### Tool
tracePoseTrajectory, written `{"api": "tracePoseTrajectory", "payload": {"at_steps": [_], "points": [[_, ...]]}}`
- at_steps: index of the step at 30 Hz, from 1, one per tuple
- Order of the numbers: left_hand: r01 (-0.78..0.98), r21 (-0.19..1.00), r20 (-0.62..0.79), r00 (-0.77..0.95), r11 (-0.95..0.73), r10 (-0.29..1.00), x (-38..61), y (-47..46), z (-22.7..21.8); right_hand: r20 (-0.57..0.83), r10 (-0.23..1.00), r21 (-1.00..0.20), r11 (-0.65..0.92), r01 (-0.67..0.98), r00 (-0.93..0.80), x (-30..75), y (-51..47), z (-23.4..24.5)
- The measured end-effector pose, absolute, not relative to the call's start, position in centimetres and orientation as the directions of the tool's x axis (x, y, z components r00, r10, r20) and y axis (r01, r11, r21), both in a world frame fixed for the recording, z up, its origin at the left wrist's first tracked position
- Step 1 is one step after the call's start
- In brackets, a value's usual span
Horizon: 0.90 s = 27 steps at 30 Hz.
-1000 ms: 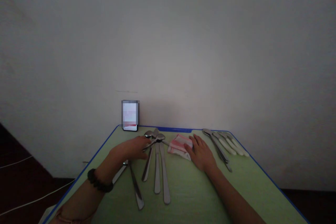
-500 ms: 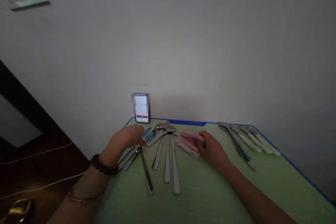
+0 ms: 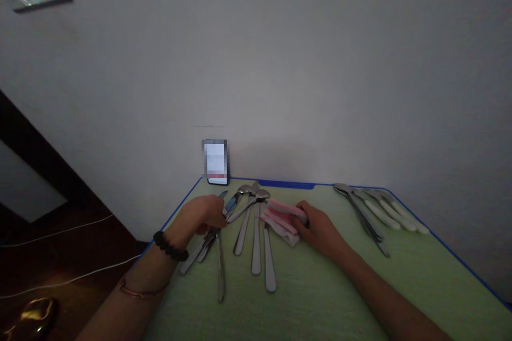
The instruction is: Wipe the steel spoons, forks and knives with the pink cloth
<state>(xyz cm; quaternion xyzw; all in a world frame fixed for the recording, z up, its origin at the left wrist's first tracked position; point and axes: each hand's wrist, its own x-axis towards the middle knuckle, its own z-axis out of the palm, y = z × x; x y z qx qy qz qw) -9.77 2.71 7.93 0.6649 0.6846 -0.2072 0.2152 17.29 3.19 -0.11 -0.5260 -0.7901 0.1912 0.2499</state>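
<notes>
My left hand (image 3: 204, 214), with a dark bead bracelet at the wrist, is closed over a steel knife (image 3: 229, 204) at the left of a row of steel cutlery (image 3: 256, 234) on the green table (image 3: 320, 298). Its blade tip pokes out past my fingers toward the wall. My right hand (image 3: 322, 229) grips a folded pink and white cloth (image 3: 285, 217) just right of that cutlery. More spoons and knives lie under and beside my left hand.
A second group of cutlery (image 3: 372, 212), some with white handles, lies at the table's far right. A phone (image 3: 216, 162) leans upright against the wall at the back left corner. A white cable (image 3: 60, 282) runs over the dark floor left of the table.
My left hand has closed on a knife and pulled it slightly left and up from the row. My right hand went from lying beside the cloth to gripping it. The camera turned left.
</notes>
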Motion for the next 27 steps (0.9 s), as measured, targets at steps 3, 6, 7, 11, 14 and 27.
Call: {"api": "tracePoseTrajectory", "payload": {"at_steps": [3,6,7,11,14,27], "points": [[0.998,0.042,-0.538,-0.007,0.035,0.843,-10.3,3.3,7.5,0.199,0.922,-0.562,0.384,0.733,-0.331,17.3,3.3,-0.2],[0.997,0.071,-0.511,0.003,0.038,0.86,-10.7,3.7,7.3,0.2,0.921,-0.56,0.388,0.732,-0.335,17.3,3.4,-0.4],[0.996,0.085,-0.508,0.008,0.041,0.861,-10.8,3.7,7.4,0.201,0.92,-0.561,0.389,0.731,-0.336,17.3,3.4,-0.4],[0.981,0.19,-0.515,0.063,0.042,0.855,-11.1,3.2,8.7,0.221,0.916,-0.573,0.399,0.716,-0.334,17.3,3.2,-0.5],[0.872,0.49,-0.462,0.259,0.001,0.848,-10.6,2.6,9.1,0.235,0.921,-0.641,0.387,0.662,-0.311,17.5,3.4,-0.5],[0.343,0.909,0.119,0.331,-0.236,0.936,-1.2,4.1,0.1,0.275,0.952,-0.832,0.306,0.462,-0.137,18.4,4.3,-0.2]]}}
